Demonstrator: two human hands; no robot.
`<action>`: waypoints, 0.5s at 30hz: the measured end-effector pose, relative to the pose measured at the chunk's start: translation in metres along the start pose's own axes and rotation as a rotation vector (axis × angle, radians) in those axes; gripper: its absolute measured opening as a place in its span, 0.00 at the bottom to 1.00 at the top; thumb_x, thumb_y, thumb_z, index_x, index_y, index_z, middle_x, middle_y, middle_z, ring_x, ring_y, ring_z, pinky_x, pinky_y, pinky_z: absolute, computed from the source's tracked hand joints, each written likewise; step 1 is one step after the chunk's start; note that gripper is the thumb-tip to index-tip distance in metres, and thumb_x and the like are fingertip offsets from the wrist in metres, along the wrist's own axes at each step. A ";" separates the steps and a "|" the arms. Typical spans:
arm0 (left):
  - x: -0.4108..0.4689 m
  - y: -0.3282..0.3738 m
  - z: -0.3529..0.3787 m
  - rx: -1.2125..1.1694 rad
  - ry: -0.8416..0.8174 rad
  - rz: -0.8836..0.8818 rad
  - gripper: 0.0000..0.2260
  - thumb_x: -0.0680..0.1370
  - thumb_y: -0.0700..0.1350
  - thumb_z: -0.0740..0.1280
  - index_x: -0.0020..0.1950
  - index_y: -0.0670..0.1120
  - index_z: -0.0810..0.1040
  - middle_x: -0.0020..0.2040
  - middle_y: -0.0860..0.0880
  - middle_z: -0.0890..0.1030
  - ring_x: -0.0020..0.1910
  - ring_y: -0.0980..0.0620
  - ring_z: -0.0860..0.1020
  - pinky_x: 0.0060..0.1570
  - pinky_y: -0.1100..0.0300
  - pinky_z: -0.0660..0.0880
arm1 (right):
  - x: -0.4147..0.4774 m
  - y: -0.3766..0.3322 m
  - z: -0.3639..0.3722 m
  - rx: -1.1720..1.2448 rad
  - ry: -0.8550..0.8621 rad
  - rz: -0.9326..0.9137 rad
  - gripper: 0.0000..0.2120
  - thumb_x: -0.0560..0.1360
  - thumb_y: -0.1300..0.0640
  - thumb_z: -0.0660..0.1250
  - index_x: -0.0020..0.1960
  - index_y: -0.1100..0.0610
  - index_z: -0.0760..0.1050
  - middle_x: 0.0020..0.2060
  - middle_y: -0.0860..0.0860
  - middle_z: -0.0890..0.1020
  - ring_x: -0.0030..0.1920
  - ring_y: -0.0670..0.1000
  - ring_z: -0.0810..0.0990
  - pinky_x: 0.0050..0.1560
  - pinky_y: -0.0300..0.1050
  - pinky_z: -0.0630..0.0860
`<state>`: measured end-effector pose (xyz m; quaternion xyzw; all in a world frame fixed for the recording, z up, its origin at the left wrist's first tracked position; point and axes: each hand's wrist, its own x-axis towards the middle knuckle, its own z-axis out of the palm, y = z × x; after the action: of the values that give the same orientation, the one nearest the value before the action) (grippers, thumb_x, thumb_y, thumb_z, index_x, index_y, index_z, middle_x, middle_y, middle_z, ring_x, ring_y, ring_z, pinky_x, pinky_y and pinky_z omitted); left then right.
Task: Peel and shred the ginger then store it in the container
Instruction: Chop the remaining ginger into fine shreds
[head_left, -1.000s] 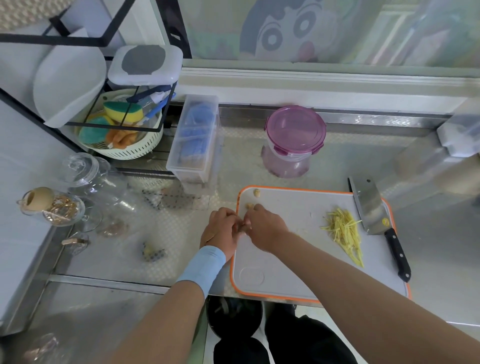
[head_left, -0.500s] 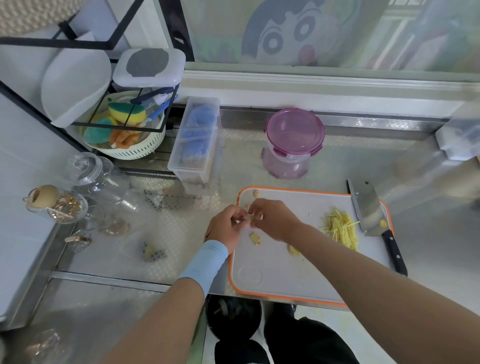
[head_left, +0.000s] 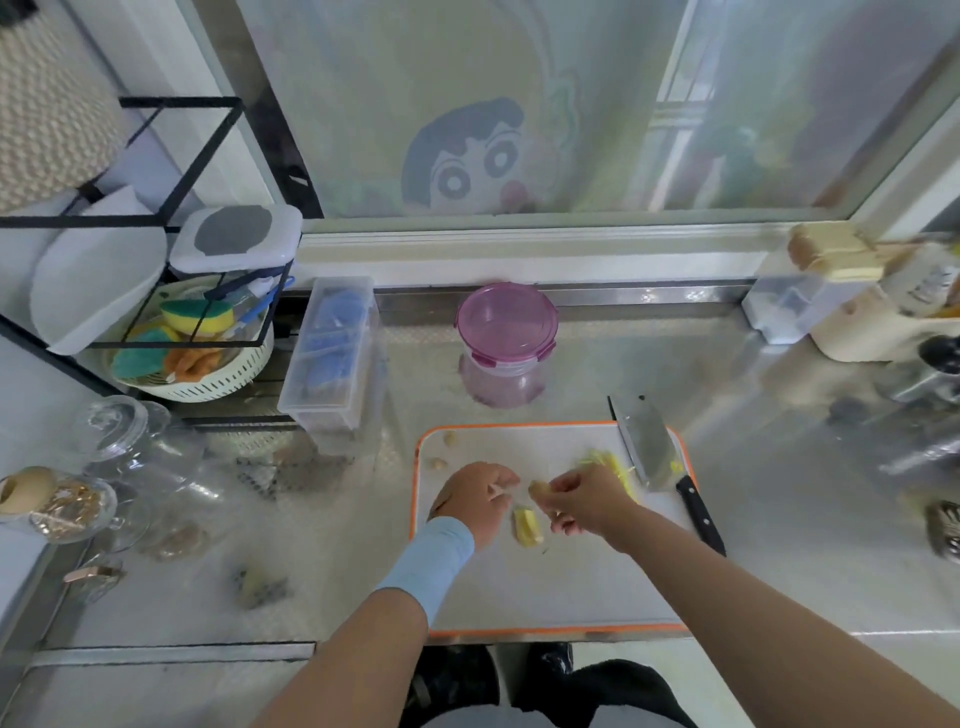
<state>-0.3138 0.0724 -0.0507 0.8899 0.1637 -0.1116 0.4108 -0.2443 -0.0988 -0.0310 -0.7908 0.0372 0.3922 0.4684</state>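
Cutting board (head_left: 545, 597) sits mid-counter, lidded container (head_left: 506, 322) at its 12, knife (head_left: 647, 447) at its 2 beside the shreds (head_left: 613, 465). Right hand (head_left: 582, 501) pinches a ginger piece (head_left: 537, 488). Left hand (head_left: 475, 501) is curled, contents unclear. Loose ginger chunk (head_left: 525, 526) lies on the board at 6 from the pinch, long axis 12–6, both hands about equally near.

A black wire rack (head_left: 171, 156) stands at the left rear of the bench (head_left: 810, 545), over a white basket (head_left: 208, 382) of sponges. Just beside it sits a clear box (head_left: 332, 358) of blue items. Glass jars (head_left: 119, 431) stand further left. A cartoon face (head_left: 467, 161) shows on the window.
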 end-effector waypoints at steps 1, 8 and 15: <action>-0.002 -0.001 0.008 0.073 -0.010 0.046 0.11 0.77 0.41 0.65 0.57 0.53 0.80 0.54 0.57 0.76 0.52 0.57 0.74 0.54 0.66 0.69 | -0.001 0.011 -0.001 0.010 0.007 0.026 0.12 0.73 0.57 0.76 0.42 0.63 0.76 0.28 0.53 0.80 0.29 0.54 0.80 0.27 0.39 0.72; -0.012 -0.016 0.043 0.326 -0.093 0.335 0.10 0.77 0.42 0.64 0.54 0.48 0.83 0.55 0.53 0.76 0.57 0.52 0.71 0.59 0.56 0.70 | -0.003 0.043 0.006 -0.013 0.080 0.010 0.11 0.74 0.56 0.74 0.52 0.60 0.76 0.33 0.54 0.84 0.28 0.54 0.80 0.25 0.39 0.72; -0.008 -0.021 0.045 0.317 -0.052 0.392 0.11 0.78 0.45 0.65 0.57 0.48 0.83 0.56 0.54 0.78 0.58 0.55 0.72 0.59 0.65 0.67 | 0.002 0.047 0.008 0.084 0.141 0.022 0.10 0.75 0.58 0.73 0.53 0.61 0.79 0.29 0.55 0.82 0.27 0.52 0.80 0.28 0.42 0.76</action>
<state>-0.3318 0.0487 -0.0915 0.9548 -0.0424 -0.0771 0.2839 -0.2671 -0.1183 -0.0677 -0.7957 0.0949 0.3388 0.4930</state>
